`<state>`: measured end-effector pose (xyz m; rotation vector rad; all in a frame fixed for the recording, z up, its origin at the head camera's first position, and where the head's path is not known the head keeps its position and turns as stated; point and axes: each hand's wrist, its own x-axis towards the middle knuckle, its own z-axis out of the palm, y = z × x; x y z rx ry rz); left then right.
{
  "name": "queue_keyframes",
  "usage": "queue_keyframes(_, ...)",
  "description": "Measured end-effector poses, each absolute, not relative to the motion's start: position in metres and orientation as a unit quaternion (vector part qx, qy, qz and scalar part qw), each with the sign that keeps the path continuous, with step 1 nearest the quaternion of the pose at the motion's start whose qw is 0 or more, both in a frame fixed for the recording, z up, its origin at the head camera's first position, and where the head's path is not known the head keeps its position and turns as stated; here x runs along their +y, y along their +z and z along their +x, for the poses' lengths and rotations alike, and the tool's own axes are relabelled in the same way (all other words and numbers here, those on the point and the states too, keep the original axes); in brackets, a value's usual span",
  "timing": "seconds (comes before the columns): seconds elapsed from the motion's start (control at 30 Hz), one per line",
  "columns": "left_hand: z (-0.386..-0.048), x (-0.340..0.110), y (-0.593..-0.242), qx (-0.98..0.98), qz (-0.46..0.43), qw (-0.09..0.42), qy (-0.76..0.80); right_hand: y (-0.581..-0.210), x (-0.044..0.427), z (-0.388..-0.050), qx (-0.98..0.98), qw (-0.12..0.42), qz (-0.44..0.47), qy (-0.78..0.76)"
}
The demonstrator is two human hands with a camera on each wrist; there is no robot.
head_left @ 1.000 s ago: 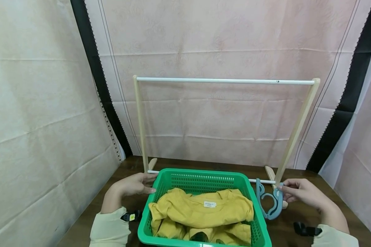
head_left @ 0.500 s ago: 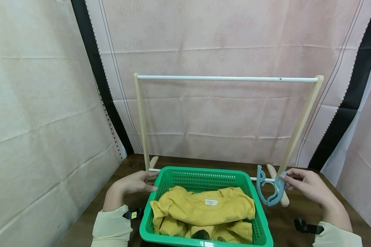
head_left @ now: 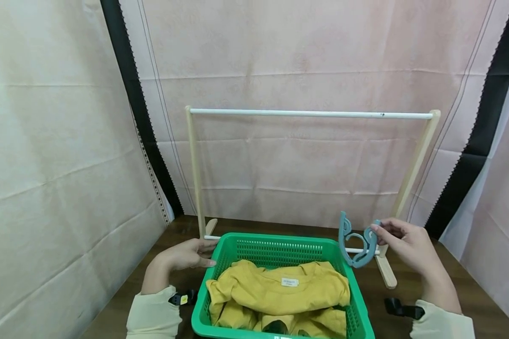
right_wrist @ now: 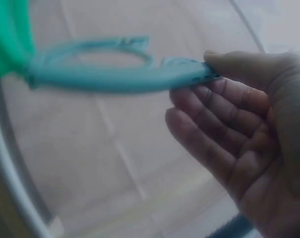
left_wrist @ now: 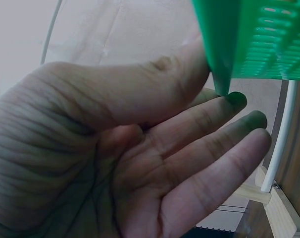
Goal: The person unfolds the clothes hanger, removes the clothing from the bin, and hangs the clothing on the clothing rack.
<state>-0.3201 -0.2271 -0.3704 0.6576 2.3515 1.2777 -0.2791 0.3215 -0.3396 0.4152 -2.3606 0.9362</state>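
Note:
In the head view, a green plastic basket (head_left: 356,301) holds a folded yellow garment (head_left: 284,292) with a white neck label. At the basket's rear left corner is my left hand (head_left: 182,259). Its thumb touches the rim while the other fingers reach out fairly straight, as the left wrist view (left_wrist: 155,129) shows. My right hand (head_left: 407,240) pinches one end of a blue folded plastic hanger (head_left: 360,254) between thumb and fingers. The hanger is held up just beside the basket's rear right corner. In the right wrist view, the hanger (right_wrist: 115,79) is blurred.
Behind the basket stands a drying rack with a white top bar (head_left: 309,113) and pale wooden posts (head_left: 414,165). Its lower bar passes behind the basket. A wooden foot (head_left: 386,273) lies near my right hand. Pale cloth walls (head_left: 301,47) surround the dark wooden table (head_left: 462,301).
My right hand has raised the hanger and brought it left, from low beside the basket to near its rear right corner. My left hand stays at the basket's rim.

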Motion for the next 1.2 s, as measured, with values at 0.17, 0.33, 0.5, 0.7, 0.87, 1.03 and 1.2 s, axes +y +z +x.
queue_keyframes(0.17, -0.320, -0.225, -0.369, 0.837, 0.237, 0.192, 0.455, -0.322, 0.298, -0.275, -0.858, 0.305, 0.184, 0.371)
queue_keyframes(0.33, -0.319, -0.226, -0.369, 0.834, 0.234, 0.192, 0.461, -0.305, 0.272, -0.275, -0.831, 0.307, 0.221, 0.408)
queue_keyframes(0.5, -0.319, -0.227, -0.371, 0.840, 0.229, 0.188, 0.455, -0.300, 0.253, -0.274, -0.808, 0.297, 0.251, 0.442)
queue_keyframes(0.7, -0.320, -0.227, -0.370, 0.837, 0.246, 0.189, 0.451, -0.305, 0.245, -0.268, -0.809, 0.312, 0.254, 0.429)
queue_keyframes(0.87, -0.319, -0.226, -0.369, 0.838, 0.237, 0.188, 0.454, -0.305, 0.242, -0.268, -0.809, 0.308, 0.259, 0.428)
queue_keyframes(1.03, -0.318, -0.226, -0.367, 0.845, 0.234, 0.185, 0.443, -0.304, 0.239, -0.267, -0.806, 0.307, 0.265, 0.432)
queue_keyframes(1.2, -0.313, -0.225, -0.363, 0.865, 0.215, 0.173, 0.420, -0.303, 0.239, -0.265, -0.809, 0.302, 0.260, 0.432)
